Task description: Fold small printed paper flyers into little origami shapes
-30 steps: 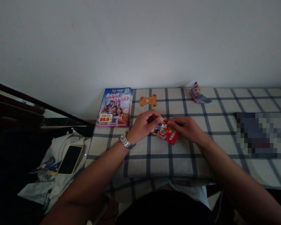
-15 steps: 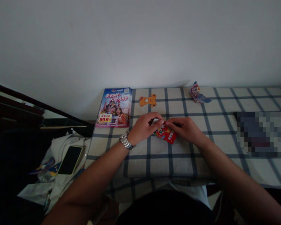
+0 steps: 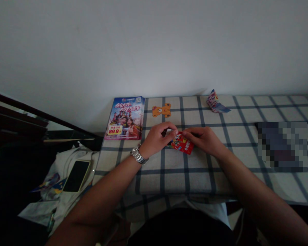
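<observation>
A small red printed paper (image 3: 182, 146) lies on the checked tablecloth (image 3: 195, 171) between both my hands. My left hand (image 3: 157, 138), with a metal watch on its wrist, pinches the paper's upper left edge with thumb and fingers. My right hand (image 3: 204, 139) pinches the same edge from the right, fingers curled. The fingertips of both hands almost meet above the paper.
A colourful leaflet (image 3: 125, 118) lies at the table's far left. An orange bear cut-out (image 3: 162, 110) sits behind my hands, and a crumpled folded paper (image 3: 215, 102) near the wall. A phone (image 3: 76, 176) rests on clothing left of the table. A blurred patch (image 3: 282, 146) is at right.
The red paper has been folded smaller and shows less area than a second ago. Both hands have drawn closer together over it.
</observation>
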`<state>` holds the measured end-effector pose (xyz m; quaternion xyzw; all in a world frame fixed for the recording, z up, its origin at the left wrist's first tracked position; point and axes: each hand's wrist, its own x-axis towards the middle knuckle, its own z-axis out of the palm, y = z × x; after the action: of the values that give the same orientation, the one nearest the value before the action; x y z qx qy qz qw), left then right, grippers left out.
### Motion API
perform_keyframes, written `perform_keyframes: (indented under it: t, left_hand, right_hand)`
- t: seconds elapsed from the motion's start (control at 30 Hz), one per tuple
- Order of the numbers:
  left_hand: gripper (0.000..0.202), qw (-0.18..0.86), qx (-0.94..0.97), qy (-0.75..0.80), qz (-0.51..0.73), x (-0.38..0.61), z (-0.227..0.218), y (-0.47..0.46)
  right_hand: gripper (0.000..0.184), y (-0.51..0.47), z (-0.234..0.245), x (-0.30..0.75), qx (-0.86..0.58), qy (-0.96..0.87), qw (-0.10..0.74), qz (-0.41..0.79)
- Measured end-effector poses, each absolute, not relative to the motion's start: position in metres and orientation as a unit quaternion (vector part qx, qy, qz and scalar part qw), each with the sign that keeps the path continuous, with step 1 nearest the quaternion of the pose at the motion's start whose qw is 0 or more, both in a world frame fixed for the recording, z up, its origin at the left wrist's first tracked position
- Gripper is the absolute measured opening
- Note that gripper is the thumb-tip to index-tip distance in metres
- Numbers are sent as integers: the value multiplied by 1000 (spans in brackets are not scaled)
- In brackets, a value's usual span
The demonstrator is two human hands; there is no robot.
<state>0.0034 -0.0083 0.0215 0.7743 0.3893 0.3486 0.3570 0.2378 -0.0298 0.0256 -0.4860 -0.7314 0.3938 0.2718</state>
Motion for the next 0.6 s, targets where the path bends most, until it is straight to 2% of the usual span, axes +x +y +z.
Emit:
perform_keyframes:
  t: [0.17,0.4,0.6]
  left_hand:
    - [27,355,774,387,353,5,23,-9]
    - [28,349,769,400,357,4,24,-9]
    - [28,347,766,401,363,3,24,-8]
  right_hand:
    - [49,-30,26,238,-487,-743,274,370]
    - [47,-28,25,243,-479,-726,287,401]
    - [46,-28,31,244,-479,-751,275,362]
